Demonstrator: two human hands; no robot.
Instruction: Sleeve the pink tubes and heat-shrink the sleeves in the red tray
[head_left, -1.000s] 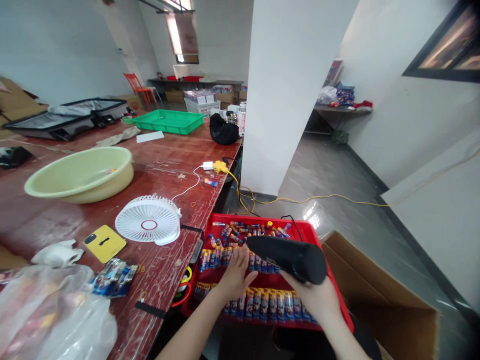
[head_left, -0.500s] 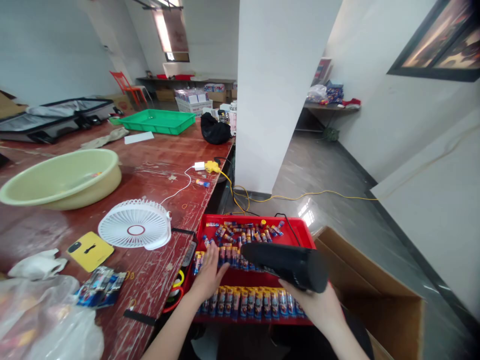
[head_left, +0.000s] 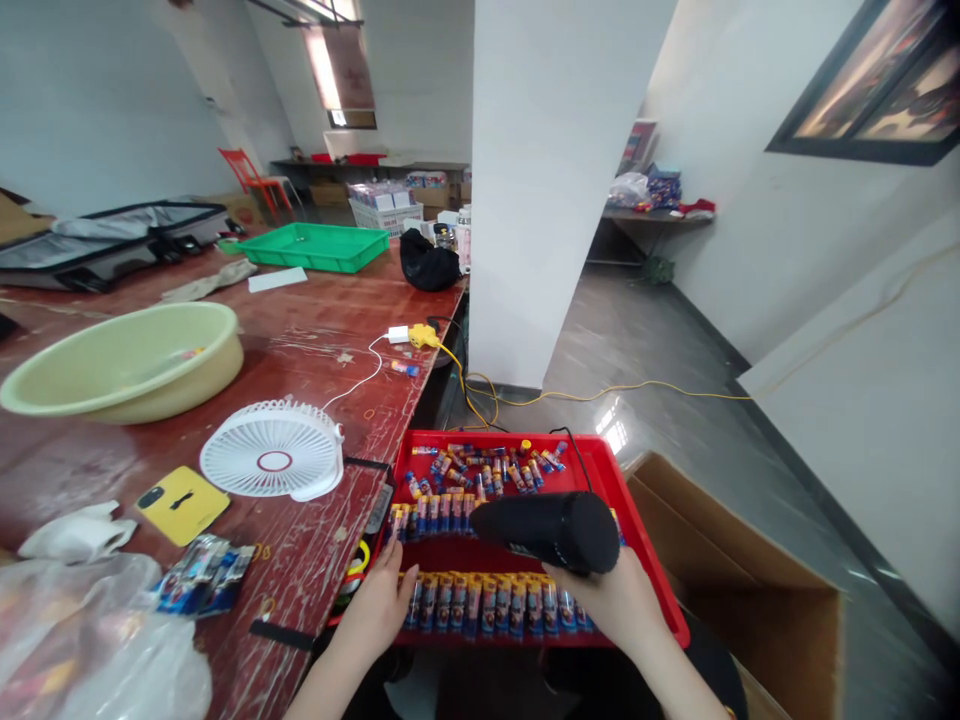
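Note:
My right hand [head_left: 611, 600] is wrapped around the handle of a black hair dryer [head_left: 551, 530], whose barrel lies over the red tray [head_left: 615, 470] and points left. Most of the grip is hidden under the barrel. At the tray's left edge is my left hand [head_left: 379, 595], fingers stretched and thumb apart, beside the front row of small tubes [head_left: 487, 605] with yellow caps. A second row of upright tubes [head_left: 442, 512] stands behind it, partly covered by the dryer. Loose tubes [head_left: 487, 465] lie scattered at the back of the tray.
Left of the tray, the red-brown table [head_left: 315, 540] holds a white fan [head_left: 274, 450], a yellow phone [head_left: 182, 505], a pale green basin [head_left: 127, 370] and blue packets [head_left: 202, 575]. An open cardboard box [head_left: 757, 600] stands at the right. A yellow cable [head_left: 600, 396] crosses the floor.
My left hand has drawn back from the rear row of tubes to the tray's left front. My right hand and the hair dryer have shifted a little to the left.

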